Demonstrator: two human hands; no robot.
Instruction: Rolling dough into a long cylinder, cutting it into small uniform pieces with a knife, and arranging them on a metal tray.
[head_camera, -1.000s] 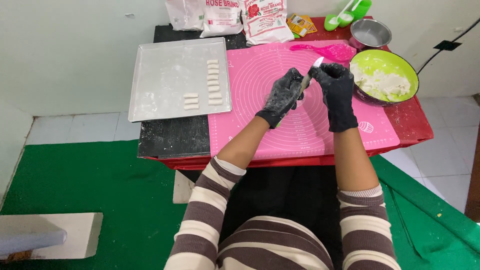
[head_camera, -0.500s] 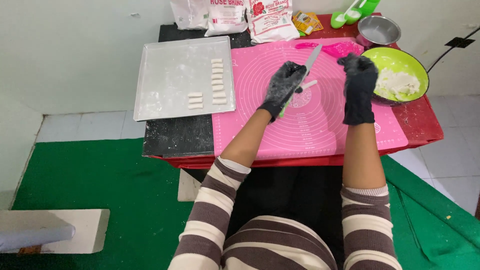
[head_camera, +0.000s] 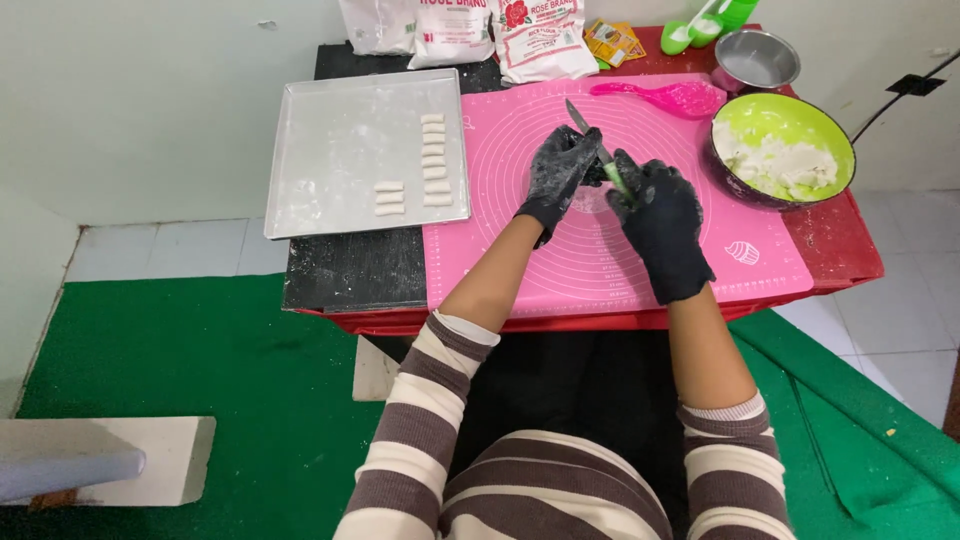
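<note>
Both my hands wear black gloves dusted with flour and meet over a pink silicone mat (head_camera: 600, 260). My right hand (head_camera: 662, 215) closes around the green handle of a small knife (head_camera: 580, 118), whose blade points up and to the left. My left hand (head_camera: 560, 168) curls its fingers around the knife where blade meets handle. A metal tray (head_camera: 320, 150) lies left of the mat, holding several short white dough pieces (head_camera: 433, 160) in a column and a few more beside it.
A green bowl (head_camera: 780, 108) of white dough sits at the right, with a pink spoon (head_camera: 665, 97) and a small metal bowl (head_camera: 757, 60) behind it. Flour bags (head_camera: 540, 35) stand along the back wall. The red table (head_camera: 850, 262) stands low above green carpet (head_camera: 180, 370).
My right hand has come down from near the bowl and joined the left at the knife. The blade has swung from pointing up-right to pointing up-left.
</note>
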